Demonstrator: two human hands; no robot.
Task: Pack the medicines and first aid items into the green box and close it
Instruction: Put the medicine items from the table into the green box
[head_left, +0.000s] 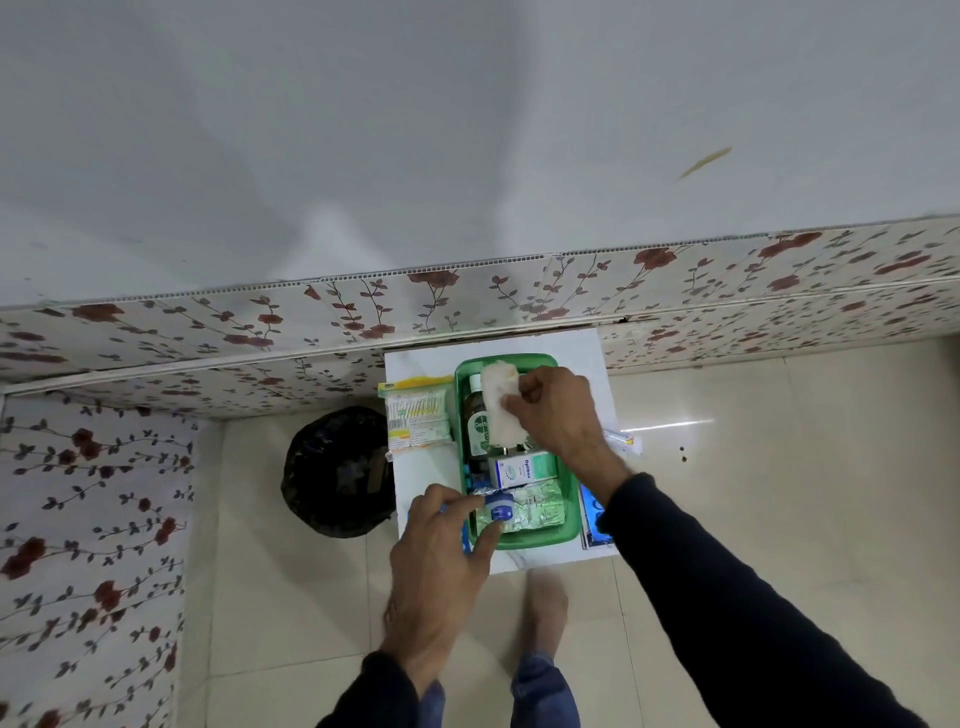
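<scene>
**Both hands at green box, one item each**

Green box (570, 525) open on white tabletop (582, 353), centre. Right hand (558, 410) pinches white gauze roll (500, 405) over box's far end, above brown antiseptic bottle (475, 415). Left hand (441, 556), fingers closed on small blue-capped jar (500, 508), at box's near-left corner. Carton (522, 468) and foil strips (537, 509) inside. Cotton-bud pack (418, 418) at tabletop's left edge.
</scene>
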